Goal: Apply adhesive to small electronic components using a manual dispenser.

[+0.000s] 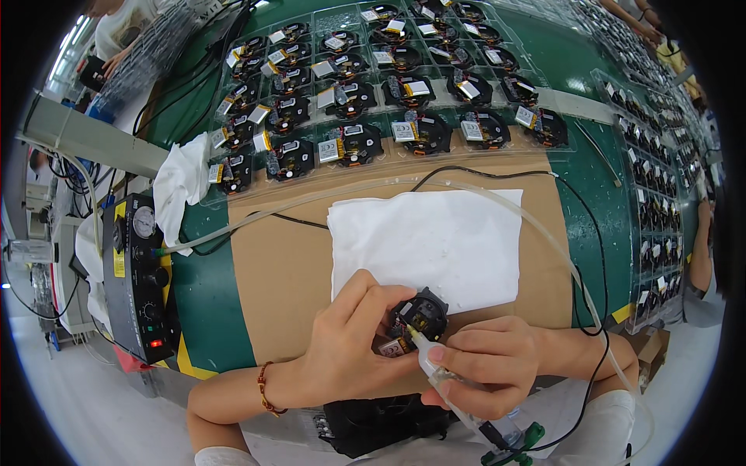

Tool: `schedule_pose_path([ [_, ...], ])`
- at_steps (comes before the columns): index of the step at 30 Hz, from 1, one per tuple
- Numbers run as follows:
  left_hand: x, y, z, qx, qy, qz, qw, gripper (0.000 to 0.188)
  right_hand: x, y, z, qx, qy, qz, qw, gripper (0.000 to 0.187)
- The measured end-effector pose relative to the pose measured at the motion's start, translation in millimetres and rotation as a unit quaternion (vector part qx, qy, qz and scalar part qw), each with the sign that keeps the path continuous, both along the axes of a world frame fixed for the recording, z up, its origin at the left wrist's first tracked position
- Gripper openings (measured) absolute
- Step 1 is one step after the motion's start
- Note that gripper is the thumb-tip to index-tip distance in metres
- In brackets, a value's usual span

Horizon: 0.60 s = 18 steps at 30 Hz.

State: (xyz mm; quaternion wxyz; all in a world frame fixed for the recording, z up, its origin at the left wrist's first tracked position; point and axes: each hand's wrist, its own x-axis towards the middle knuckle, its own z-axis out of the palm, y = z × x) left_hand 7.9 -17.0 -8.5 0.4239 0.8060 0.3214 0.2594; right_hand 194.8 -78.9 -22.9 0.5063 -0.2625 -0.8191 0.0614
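Note:
My left hand grips a round black device housing by its edge, thumb and fingers closed round it. A small silver battery pack hangs at the housing's lower left, partly covered by my thumb. In my right hand is a dispensing syringe, held like a pen, with its tapered tip at the housing's lower rim; whether tip and rim touch I cannot tell. A green-and-black fitting sits at the syringe's back end. Both hands are just in front of a white cloth.
Brown cardboard lies under the cloth. Clear trays of similar housings with batteries stand behind, more at right. A black dispenser controller is at left. Its hose and a black cable arc across the bench. Other people work nearby.

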Motion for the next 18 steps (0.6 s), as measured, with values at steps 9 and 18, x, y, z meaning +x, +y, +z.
schedule_pose_path([
  [9,0.3,0.4,1.4,-0.008,0.001,-0.003,1.0,0.048,0.5,0.6,0.9,-0.007,0.005,0.005,1.0,0.035],
  [18,0.1,0.3,0.2,-0.012,-0.004,-0.004,1.0,0.047,1.2,0.4,1.0,-0.023,0.018,0.008,1.0,0.034],
])
